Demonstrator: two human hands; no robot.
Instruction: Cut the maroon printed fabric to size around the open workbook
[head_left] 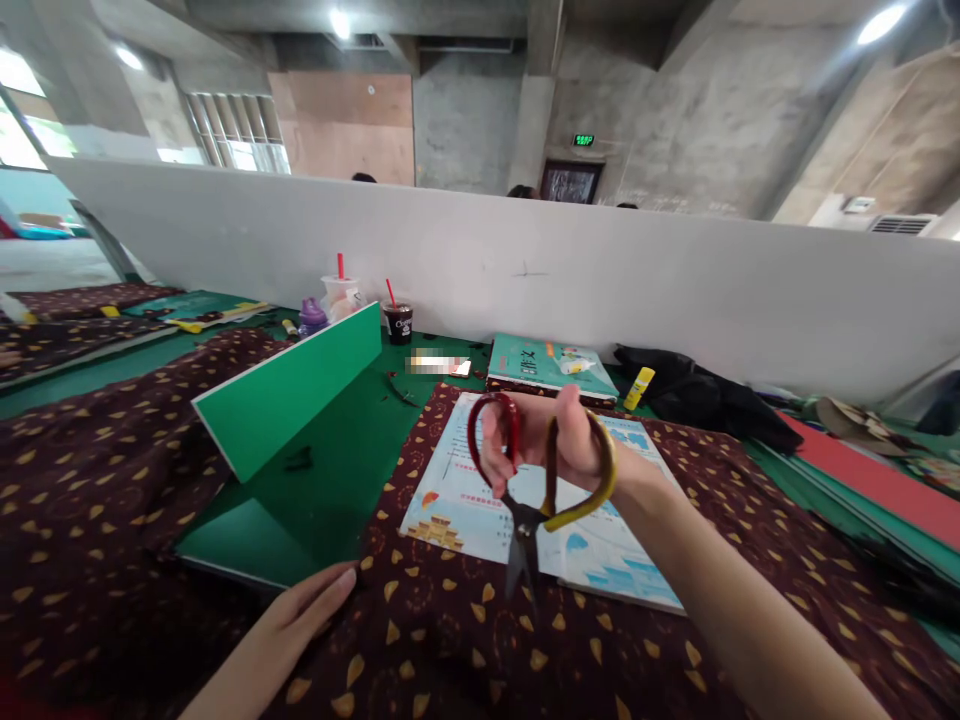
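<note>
My right hand point(547, 435) holds a pair of scissors point(527, 520) in the air, its fingers in the red and yellow handle loops. The blades point down and are slightly apart, above the front edge of an open printed booklet point(480, 510). My left hand point(315, 600) lies on the edge of the dark patterned cloth point(442, 620), beside the front edge of the green tabletop point(300, 520). Its fingers are extended, and nothing shows in it.
A green divider point(292, 390) stands at the left. Behind are a dark cup point(398, 322) with a red straw, a purple-topped bottle point(312, 316), a teal book point(547, 366), a yellow glue stick point(639, 388) and black fabric point(697, 395), before a white partition point(450, 250).
</note>
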